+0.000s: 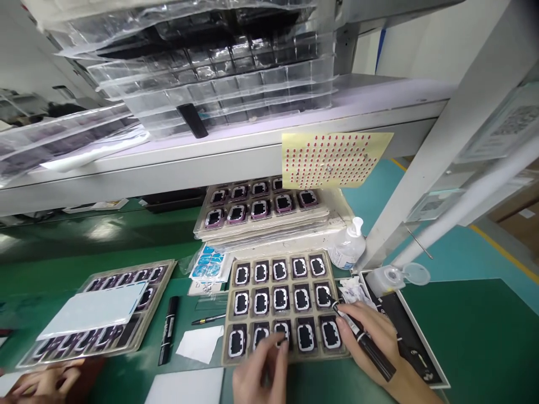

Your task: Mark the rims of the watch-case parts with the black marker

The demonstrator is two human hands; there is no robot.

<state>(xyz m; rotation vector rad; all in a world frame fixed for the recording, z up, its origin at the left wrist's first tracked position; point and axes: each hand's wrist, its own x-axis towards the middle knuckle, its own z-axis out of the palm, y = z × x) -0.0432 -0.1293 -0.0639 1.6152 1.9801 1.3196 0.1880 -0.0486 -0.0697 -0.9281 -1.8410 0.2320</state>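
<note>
A tan tray (227,314) of several small black framed parts lies in front of me on the green mat. My left hand (261,370) rests its fingertips on a part in the tray's bottom row, the fingers pinched together on something I cannot make out. My right hand (374,336) grips a black pen-like tool (364,342), whose tip touches a part at the right end of the middle row.
A second stack of trays (261,210) with purple-rimmed parts sits behind. At left a tray (101,308) is partly covered by a pale sheet. Also here: a black marker (168,331), white paper (200,342), a pump bottle (349,247), a yellow sheet of red dots (332,160), another person's hand (46,381) at bottom left.
</note>
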